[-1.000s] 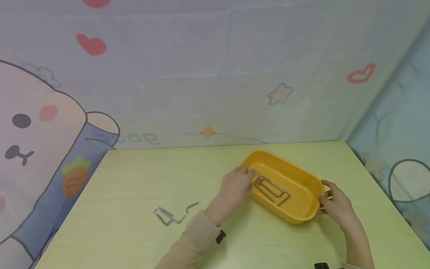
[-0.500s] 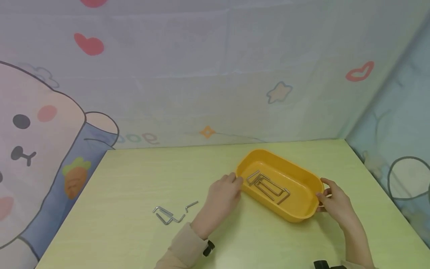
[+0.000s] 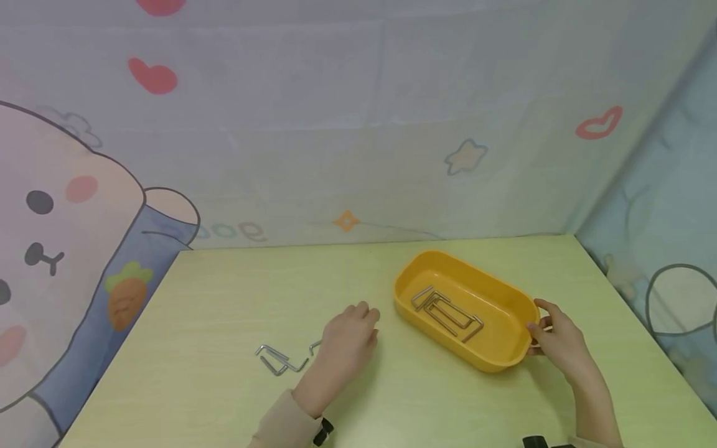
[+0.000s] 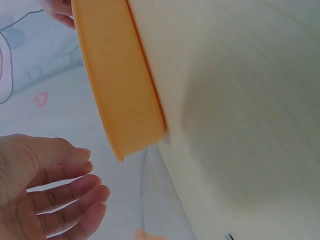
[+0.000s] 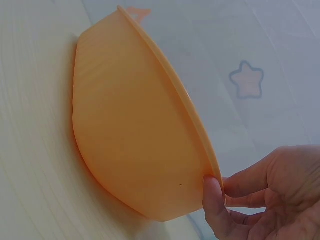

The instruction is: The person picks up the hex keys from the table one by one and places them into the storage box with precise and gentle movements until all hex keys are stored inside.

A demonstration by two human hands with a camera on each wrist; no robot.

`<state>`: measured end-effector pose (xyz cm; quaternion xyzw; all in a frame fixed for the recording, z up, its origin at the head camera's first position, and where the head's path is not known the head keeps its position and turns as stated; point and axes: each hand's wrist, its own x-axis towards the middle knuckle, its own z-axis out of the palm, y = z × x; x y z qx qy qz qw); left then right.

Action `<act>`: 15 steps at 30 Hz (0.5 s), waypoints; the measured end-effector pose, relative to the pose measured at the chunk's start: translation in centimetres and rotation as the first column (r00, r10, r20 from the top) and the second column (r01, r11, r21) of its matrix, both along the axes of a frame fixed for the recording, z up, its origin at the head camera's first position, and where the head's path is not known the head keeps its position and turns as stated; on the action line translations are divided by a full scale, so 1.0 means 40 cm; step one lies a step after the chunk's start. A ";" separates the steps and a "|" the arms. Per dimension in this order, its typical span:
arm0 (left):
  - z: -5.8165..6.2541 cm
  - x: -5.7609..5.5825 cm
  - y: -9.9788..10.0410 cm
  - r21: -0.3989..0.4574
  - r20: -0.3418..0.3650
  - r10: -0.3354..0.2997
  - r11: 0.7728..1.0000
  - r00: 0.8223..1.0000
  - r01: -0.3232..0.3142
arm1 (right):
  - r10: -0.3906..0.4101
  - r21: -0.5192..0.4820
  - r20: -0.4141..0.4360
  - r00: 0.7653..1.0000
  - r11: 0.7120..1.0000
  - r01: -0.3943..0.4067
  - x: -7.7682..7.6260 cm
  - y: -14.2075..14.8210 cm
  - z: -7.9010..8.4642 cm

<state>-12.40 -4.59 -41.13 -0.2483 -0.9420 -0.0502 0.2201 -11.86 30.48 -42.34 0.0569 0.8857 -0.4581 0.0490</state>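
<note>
A yellow plastic tray stands on the right half of the table. Inside lie several L-shaped metal hex keys, mostly toward its left end. My right hand pinches the tray's right-end rim between thumb and fingers, as the right wrist view also shows. Left of the tray, my left hand hovers over the table with loosely bent fingers and holds nothing. A small group of silver hex keys lies on the table to its left. Another hex key is partly hidden behind the left hand.
The pale yellow-green table reaches back to a printed cloth backdrop with hearts and stars. A cartoon animal is printed at the left, and another cloth panel hangs along the right side.
My left hand has withdrawn from the tray's left end and moved left and down toward the loose hex keys, leaving a hex key inside the tray. The right hand stays at the rim.
</note>
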 end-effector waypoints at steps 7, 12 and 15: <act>-0.019 0.002 -0.056 0.048 0.008 0.006 0.999 1.000 -0.006 | -0.001 -0.001 0.006 1.000 1.000 0.001 -0.001 -0.001 0.000; -0.016 -0.004 -0.085 0.087 0.012 -0.023 0.996 1.000 0.022 | -0.005 -0.003 0.015 1.000 1.000 0.005 -0.001 0.000 0.000; -0.018 -0.009 -0.102 0.088 0.051 -0.023 0.996 0.998 0.018 | -0.007 -0.003 0.020 1.000 1.000 0.007 -0.001 0.000 -0.001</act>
